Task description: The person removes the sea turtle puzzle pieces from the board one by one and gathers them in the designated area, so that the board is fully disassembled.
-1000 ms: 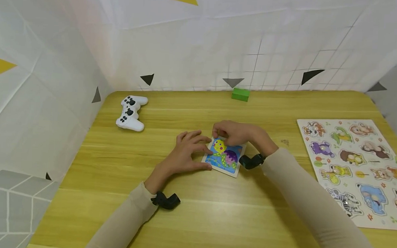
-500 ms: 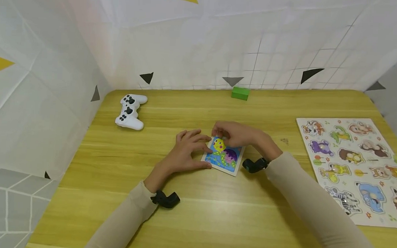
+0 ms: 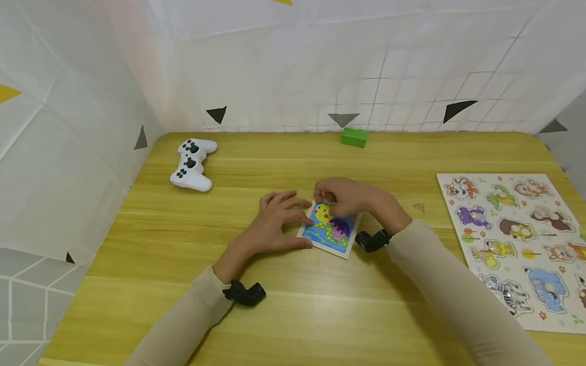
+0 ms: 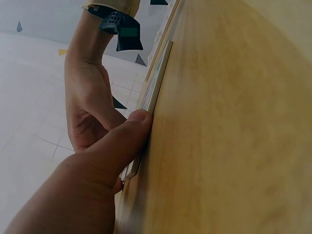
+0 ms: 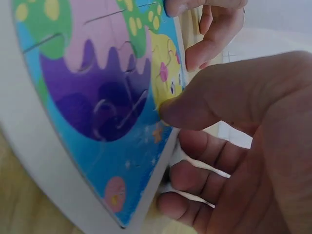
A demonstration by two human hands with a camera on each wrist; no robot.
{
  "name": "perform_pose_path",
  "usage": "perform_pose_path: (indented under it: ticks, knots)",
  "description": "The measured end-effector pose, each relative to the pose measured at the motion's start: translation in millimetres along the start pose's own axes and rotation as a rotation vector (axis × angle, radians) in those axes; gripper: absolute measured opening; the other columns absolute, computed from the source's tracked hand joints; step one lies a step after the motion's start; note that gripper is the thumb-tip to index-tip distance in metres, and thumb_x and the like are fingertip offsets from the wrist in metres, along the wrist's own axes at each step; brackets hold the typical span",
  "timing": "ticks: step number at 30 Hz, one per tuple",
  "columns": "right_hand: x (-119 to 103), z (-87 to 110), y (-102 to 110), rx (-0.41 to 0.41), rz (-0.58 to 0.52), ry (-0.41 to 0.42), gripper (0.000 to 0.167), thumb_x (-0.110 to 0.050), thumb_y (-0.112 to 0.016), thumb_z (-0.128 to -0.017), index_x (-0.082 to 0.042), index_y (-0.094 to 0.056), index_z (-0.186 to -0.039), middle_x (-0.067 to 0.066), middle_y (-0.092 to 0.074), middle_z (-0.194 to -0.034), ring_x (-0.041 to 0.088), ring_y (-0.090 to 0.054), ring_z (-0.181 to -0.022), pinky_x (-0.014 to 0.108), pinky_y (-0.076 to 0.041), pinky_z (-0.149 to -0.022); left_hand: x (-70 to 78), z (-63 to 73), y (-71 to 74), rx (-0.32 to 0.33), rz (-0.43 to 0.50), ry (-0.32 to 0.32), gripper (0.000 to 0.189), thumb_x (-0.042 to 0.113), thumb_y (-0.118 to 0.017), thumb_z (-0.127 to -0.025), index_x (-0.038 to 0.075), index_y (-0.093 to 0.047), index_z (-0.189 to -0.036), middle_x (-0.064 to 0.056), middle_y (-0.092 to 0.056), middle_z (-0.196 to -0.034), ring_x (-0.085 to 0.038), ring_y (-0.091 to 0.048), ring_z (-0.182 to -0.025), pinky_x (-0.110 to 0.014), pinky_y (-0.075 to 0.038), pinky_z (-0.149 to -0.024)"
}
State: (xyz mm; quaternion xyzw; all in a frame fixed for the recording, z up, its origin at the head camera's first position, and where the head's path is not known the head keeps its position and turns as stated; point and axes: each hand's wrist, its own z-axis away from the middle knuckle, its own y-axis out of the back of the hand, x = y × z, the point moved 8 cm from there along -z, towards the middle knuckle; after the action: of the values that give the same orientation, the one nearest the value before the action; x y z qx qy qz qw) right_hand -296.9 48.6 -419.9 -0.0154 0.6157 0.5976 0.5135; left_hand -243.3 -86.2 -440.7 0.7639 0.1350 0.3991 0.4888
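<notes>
A small jigsaw puzzle [image 3: 331, 235] in a pale frame lies flat on the table, its picture a yellow chick-like figure and a purple eggshell. My left hand [image 3: 277, 226] holds its left side, the thumb at the near left corner and fingers spread along the edge. In the left wrist view the thumb [image 4: 138, 117] meets the frame's edge. From the far side my right hand [image 3: 347, 197] grips the puzzle. Its thumb [image 5: 183, 112] presses on the picture in the right wrist view, and the other fingers curl at the frame's outer edge.
A white game controller [image 3: 192, 165] lies at the back left of the wooden table [image 3: 286, 335]. Near the back edge sits a green block [image 3: 354, 137]. A large animal peg-puzzle board [image 3: 537, 319] occupies the right side. White patterned sheets [image 3: 288, 68] hang behind the table.
The right wrist swings slightly to the right, then back to the left, while its fingers stay at the puzzle. The left hand and the puzzle keep their places.
</notes>
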Motion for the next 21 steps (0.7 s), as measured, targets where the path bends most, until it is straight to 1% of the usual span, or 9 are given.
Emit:
perform_pose_path:
  ticks: [5,9,15,21]
  knots:
    - [-0.3,-0.7,1.0,-0.001,0.051,-0.035,0.034,0.004,-0.056,-0.083,-0.012,-0.062,-0.113,0.004,-0.051,-0.080,0.016,-0.041,-0.065,0.030,-0.037,-0.060,0.1,-0.2,0.2,-0.001,-0.001,0.002,0.035,0.057,-0.081,-0.080,0.035,-0.074,-0.107,0.007,-0.057,-0.147,-0.031,-0.030,-0.152,-0.061,-0.012,-0.117]
    - [-2.3,-2.8,1.3,-0.010,0.072,-0.021,0.034,0.005,-0.056,-0.081,-0.011,-0.062,-0.111,0.007,-0.052,-0.084,0.017,-0.041,-0.067,0.030,-0.036,-0.062,-0.1,-0.4,0.4,-0.002,-0.011,0.004,0.035,0.057,-0.081,-0.080,0.036,-0.074,-0.107,0.007,-0.057,-0.147,-0.031,-0.031,-0.152,-0.061,-0.012,-0.118]
    - [-2.4,-5.9,0.3,-0.041,0.040,0.002,0.035,0.008,-0.056,-0.078,-0.008,-0.059,-0.109,0.005,-0.047,-0.079,0.017,-0.038,-0.067,0.030,-0.035,-0.063,0.2,-0.7,-0.1,-0.005,-0.011,0.003,0.036,0.058,-0.080,-0.080,0.036,-0.074,-0.108,0.007,-0.057,-0.147,-0.032,-0.030,-0.152,-0.062,-0.011,-0.118]
    - [-1.4,-5.1,1.3,-0.007,0.000,0.058,0.032,0.011,-0.053,-0.079,-0.006,-0.057,-0.106,0.006,-0.048,-0.084,0.018,-0.042,-0.074,0.032,-0.037,-0.069,0.6,-0.7,0.3,-0.007,-0.004,0.004,0.034,0.056,-0.081,-0.081,0.036,-0.074,-0.108,0.007,-0.057,-0.147,-0.033,-0.030,-0.152,-0.062,-0.011,-0.118]
